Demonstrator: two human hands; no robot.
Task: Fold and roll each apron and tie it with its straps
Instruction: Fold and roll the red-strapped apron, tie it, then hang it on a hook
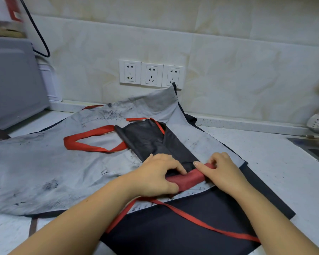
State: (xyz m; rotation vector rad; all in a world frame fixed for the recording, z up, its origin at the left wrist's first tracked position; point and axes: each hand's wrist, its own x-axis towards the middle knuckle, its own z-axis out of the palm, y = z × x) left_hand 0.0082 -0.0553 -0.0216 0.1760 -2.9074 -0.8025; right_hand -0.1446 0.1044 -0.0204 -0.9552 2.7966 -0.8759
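Surface (256,157): pale speckled stone, runs wall to wall under the tiled backsplash. Directly on it: grey stained apron cloth (35,172) spread wide across left and centre; dark navy apron cloth (191,223) flat at near edge, partly under the grey one; grey boxy appliance (13,80) at far left.

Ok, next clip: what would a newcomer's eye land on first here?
Both hands at centre: the left hand and right hand press on a short red roll, the rolled-up end of a folded dark apron that runs away from them. Next, the red strap loop lying to the left on a grey stained cloth spread over the counter. Behind, three white sockets on the wall.
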